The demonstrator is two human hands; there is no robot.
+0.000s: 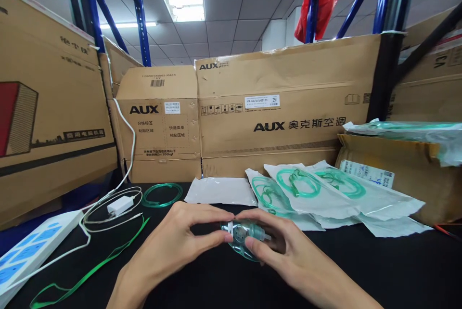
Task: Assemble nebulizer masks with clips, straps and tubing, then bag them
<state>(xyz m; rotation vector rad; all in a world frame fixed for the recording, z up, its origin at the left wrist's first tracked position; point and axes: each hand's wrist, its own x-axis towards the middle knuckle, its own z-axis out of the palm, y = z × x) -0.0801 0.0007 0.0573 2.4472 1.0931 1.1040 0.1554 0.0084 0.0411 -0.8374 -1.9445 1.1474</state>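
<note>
Between both hands, just above the black tabletop, is a clear green oxygen mask (239,233) with a pale connector pointing right. My left hand (191,232) pinches its left edge, thumb below and fingers above, beside a thin white strip. My right hand (276,237) wraps round the right side, its thumb on the front of the mask and the other fingers behind, partly hidden. Behind my left hand lies a coil of green tubing (162,195). A green elastic strap (90,270) stretches along the table to the left.
Packaged masks with tubing (314,188) overlap at the back right, near an open carton (390,155). A white packet (221,191) lies at the back. On the left are a power strip (36,246) and a charger (120,206) with cables. Large cardboard boxes (288,107) wall the rear.
</note>
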